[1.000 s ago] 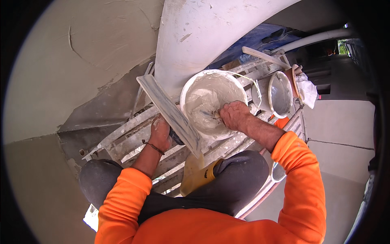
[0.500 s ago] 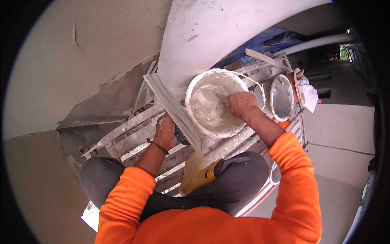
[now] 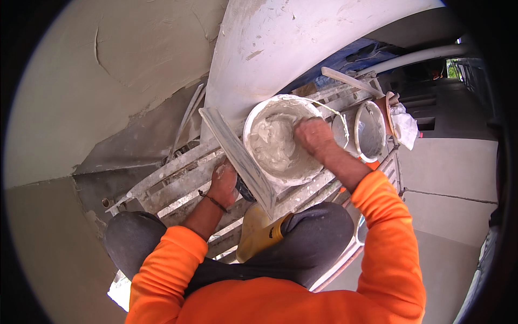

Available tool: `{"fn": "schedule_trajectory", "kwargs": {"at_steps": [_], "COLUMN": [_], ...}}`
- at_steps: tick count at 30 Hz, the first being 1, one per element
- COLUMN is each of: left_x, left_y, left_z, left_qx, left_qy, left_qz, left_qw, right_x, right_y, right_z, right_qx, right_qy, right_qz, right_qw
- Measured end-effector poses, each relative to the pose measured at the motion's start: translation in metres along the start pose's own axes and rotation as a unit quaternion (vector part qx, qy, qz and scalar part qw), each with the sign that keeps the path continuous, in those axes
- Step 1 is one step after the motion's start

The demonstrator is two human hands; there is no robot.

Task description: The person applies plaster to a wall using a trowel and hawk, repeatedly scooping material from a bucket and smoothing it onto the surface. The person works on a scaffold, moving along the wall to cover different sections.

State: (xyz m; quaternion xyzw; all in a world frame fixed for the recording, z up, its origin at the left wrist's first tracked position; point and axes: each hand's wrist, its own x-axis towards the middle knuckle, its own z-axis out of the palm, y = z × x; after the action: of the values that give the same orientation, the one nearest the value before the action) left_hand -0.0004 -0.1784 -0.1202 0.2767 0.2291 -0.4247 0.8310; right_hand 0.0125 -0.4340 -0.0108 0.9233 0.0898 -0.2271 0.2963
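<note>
A white bucket [image 3: 260, 123] of grey-white plaster stands on a metal scaffold platform [image 3: 178, 178] in front of me. My right hand [image 3: 313, 136] is closed inside the bucket at its right rim, on a tool I cannot see. A long plaster-caked flat board [image 3: 240, 157] runs diagonally left of the bucket. My left hand [image 3: 224, 183] grips that board from below. Both arms wear orange sleeves, and my dark-trousered knees are bent at the bottom.
A second, smaller bucket [image 3: 370, 131] stands right of the first, with a white rag [image 3: 403, 125] beside it. A yellow object [image 3: 259, 231] lies between my knees. A plastered wall [image 3: 108, 81] and a white curved column [image 3: 291, 43] rise ahead. Floor lies far below at right.
My right hand has shifted from the bucket's middle toward its right rim. The view has tilted, moving the bucket and board up and right. My left hand keeps its hold on the board.
</note>
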Motion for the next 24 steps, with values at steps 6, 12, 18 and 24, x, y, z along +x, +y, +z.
{"fn": "schedule_trajectory", "kwargs": {"at_steps": [6, 12, 18, 24], "left_x": [0.006, 0.008, 0.007, 0.006], "left_y": [-0.006, -0.008, -0.008, -0.009], "left_z": [-0.005, -0.002, -0.002, -0.001], "left_qx": [-0.007, -0.015, 0.001, -0.017], "left_qy": [-0.001, 0.005, 0.000, -0.013], "left_qz": [0.014, 0.028, 0.037, 0.038], "left_qw": [1.000, 0.999, 0.999, 0.999], "right_x": [-0.016, -0.060, -0.058, 0.000], "right_y": [-0.058, -0.012, 0.033, 0.003], "right_z": [0.022, -0.004, -0.017, 0.014], "right_qx": [-0.052, -0.070, -0.086, -0.064], "right_qy": [0.050, -0.043, -0.028, -0.043], "right_qz": [-0.086, -0.225, -0.153, -0.065], "right_qw": [0.994, 0.971, 0.984, 0.995]}}
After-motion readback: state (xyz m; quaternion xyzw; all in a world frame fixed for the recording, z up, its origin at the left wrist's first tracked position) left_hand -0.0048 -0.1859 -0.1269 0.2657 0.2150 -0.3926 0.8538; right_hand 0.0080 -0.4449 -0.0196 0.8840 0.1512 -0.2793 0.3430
